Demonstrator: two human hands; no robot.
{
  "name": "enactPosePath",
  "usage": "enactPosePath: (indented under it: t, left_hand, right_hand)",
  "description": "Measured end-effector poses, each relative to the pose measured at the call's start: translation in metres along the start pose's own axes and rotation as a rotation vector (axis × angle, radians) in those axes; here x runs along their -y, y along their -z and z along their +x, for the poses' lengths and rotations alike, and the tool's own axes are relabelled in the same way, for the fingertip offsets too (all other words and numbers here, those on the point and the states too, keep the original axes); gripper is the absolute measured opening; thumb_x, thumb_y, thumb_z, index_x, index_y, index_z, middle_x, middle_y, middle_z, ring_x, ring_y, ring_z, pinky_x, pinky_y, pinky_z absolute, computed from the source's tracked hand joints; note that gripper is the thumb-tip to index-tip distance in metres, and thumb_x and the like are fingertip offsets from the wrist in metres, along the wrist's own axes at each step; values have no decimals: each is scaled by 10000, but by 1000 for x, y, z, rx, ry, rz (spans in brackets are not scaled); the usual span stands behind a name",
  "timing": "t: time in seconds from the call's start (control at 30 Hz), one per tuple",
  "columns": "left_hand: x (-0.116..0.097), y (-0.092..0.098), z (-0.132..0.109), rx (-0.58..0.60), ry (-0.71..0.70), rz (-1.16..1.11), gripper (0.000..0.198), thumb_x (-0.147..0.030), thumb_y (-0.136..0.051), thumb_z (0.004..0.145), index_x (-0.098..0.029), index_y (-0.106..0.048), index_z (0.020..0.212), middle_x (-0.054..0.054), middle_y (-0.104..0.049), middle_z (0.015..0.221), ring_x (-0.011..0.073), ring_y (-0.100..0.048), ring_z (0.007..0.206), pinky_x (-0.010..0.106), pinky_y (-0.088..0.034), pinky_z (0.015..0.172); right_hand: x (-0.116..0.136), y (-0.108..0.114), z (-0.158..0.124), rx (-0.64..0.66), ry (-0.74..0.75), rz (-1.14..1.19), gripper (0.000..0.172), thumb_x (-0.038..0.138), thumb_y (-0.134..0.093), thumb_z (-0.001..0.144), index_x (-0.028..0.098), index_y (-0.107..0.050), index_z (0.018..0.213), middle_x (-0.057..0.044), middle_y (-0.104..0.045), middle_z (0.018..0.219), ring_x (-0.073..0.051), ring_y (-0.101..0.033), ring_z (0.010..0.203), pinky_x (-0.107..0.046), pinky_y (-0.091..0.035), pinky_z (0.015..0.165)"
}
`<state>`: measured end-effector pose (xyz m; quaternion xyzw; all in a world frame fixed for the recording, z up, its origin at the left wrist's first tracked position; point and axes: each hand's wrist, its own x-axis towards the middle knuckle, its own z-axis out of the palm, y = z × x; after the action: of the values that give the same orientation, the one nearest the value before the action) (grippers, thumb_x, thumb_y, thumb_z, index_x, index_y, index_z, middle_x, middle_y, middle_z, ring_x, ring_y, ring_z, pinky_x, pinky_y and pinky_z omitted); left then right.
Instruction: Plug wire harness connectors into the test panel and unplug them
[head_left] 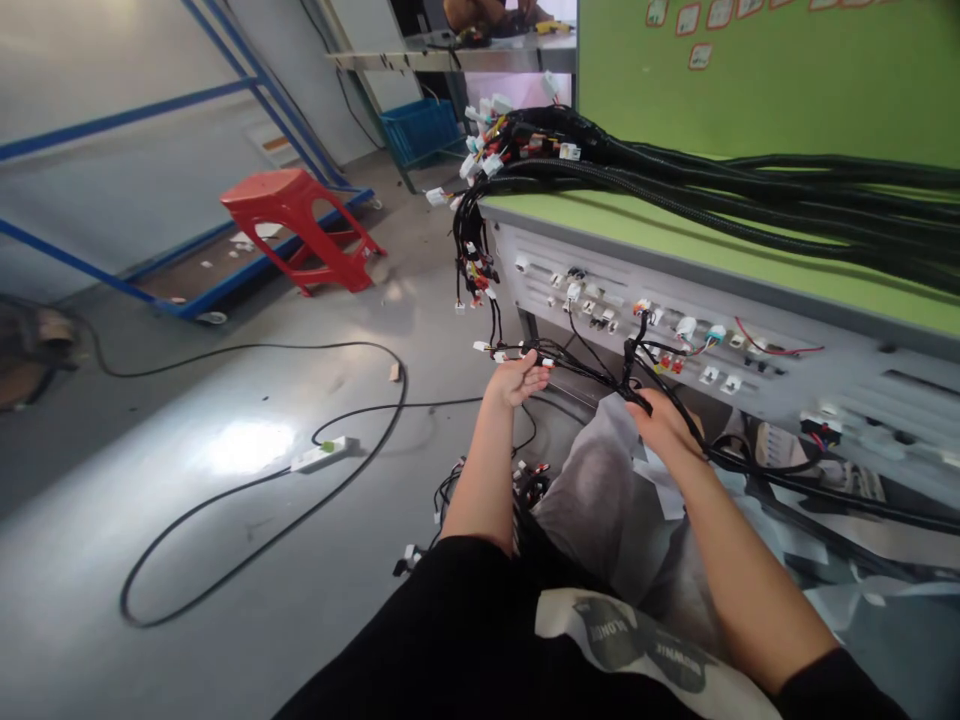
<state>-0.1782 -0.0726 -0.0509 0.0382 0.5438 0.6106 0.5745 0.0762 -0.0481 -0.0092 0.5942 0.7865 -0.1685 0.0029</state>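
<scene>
A black wiring harness (622, 385) stretches between my hands in front of the grey test panel (750, 385). My left hand (516, 382), palm turned up, is closed around its thin branch wires, with white connectors (484, 346) sticking out past the fingers. My right hand (666, 418) grips the thicker taped trunk near the branching point. Some of the harness's plugs sit in the panel sockets, including a white connector (685, 328) and a teal-and-white connector (715, 335). The right fingertips are partly hidden behind the bundle.
Thick black harnesses (675, 170) lie across the green bench top (787, 245), their connector ends hanging off the left corner. A red stool (292, 215), a blue-framed rack (127, 120) and a power strip (324, 453) with looping cable are on the left. Another person's arm (476, 14) shows behind.
</scene>
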Motion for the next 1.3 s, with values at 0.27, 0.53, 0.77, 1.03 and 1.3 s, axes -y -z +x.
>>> enactPosePath:
  t: [0.27, 0.53, 0.77, 1.03, 1.3]
  left_hand:
    - [36, 7, -13, 95, -85, -570, 93, -104, -478, 802, -122, -562, 766, 76, -648, 714, 174, -658, 753, 361, -523, 780]
    - [36, 0, -36, -241, -464, -409, 94, -161, -527, 801, -160, -513, 708, 2, -594, 671, 100, -616, 658, 252, -503, 707]
    - [9, -40, -82, -116, -814, -32, 140, -306, -641, 743, -174, -611, 778, 34, -631, 855, 128, -619, 862, 181, -484, 703]
    - [-19, -81, -75, -89, -784, -87, 330, -292, -674, 724, -239, -574, 1034, -14, -608, 714, 66, -573, 522, 148, -424, 500]
    - [-6, -90, -53, 108, -813, 1083, 261, -171, -496, 799, -165, -662, 1001, 43, -674, 829, 163, -612, 803, 246, -454, 746]
  right_hand:
    - [3, 7, -3, 41, -14, 0, 404, 483, -397, 844, 302, -560, 1166, -65, -654, 1006, -241, -621, 888, -339, -448, 755]
    - [0, 1, -3, 23, 3, -17, 422, 498, -380, 853, 299, -551, 1183, -63, -661, 974, -220, -620, 866, -316, -448, 747]
    - [-1, -2, 0, 23, -22, -30, 419, 519, -381, 847, 330, -546, 1183, -46, -655, 1012, -232, -616, 894, -341, -449, 764]
    - [-1, 1, -3, 43, 44, -20, 417, 463, -361, 872, 304, -514, 1226, -53, -625, 1110, -224, -594, 972, -339, -423, 840]
    - [-5, -9, 2, 15, 23, -45, 431, 511, -318, 875, 356, -492, 1238, -32, -632, 1087, -219, -600, 964, -339, -436, 822]
